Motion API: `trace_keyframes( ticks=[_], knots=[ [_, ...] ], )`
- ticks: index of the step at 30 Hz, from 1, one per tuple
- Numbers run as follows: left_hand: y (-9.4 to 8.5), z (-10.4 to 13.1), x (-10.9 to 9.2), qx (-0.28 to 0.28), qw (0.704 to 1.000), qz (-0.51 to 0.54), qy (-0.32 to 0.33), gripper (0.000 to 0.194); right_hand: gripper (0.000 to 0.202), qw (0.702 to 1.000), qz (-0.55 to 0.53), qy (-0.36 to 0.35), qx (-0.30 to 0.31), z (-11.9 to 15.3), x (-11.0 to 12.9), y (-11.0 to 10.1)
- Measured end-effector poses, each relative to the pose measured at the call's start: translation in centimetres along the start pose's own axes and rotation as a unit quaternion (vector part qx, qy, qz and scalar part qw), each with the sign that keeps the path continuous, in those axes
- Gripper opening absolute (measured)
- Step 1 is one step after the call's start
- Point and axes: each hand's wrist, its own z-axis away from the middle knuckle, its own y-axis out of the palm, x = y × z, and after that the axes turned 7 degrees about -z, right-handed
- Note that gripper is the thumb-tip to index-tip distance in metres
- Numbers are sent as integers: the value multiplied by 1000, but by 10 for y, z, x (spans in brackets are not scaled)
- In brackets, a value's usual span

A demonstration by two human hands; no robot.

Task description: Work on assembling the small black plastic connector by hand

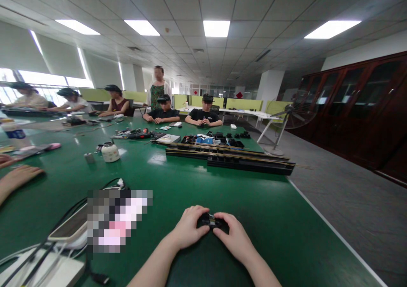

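Observation:
Between my two hands is a small black part with a bright metal piece in its middle [212, 222], close above the green tabletop [190, 183]. My left hand [191, 227] grips its left end, fingers on the far side and thumb on the near side. On the right end my right hand [234, 236] holds it in the same pinch. The fingers cover both ends of the part, so its exact kind cannot be made out.
Phones or power banks with cables [71, 227] lie at left, beside a white box [41, 272]. Another person's hand [23, 176] rests farther left. A jar [110, 152] stands beyond. Long black rails [251, 166] lie ahead on the right. Co-workers sit across the table.

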Motion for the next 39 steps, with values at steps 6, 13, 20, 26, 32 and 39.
trace_keyframes(
  ticks=[6, 13, 20, 26, 32, 39],
  knots=[
    [-2, 0, -2, -5, 1000, 8, 9, 40, 26, 999, 23, -24, 3, 1, 2, 1],
    [-1, 1, -1, -4, 1000, 7, 0, 42, 18, 999, 38, -28, 5, 2, 5, 1],
    [-4, 1, -5, 0, 1000, 9, -3, 38, 15, 998, 49, -35, 7, 2, 6, 2],
    [-3, 1, -3, 1, 1000, 5, 6, 38, 14, 998, 39, -40, 7, 2, 4, 3],
    [-3, 1, -2, 1, 1000, 8, 6, 38, 17, 999, -25, -11, -19, 0, -2, 3],
    [0, 2, 1, 4, 1000, 10, -5, 40, 17, 993, -117, 14, -29, -6, -6, 0]
  ],
)
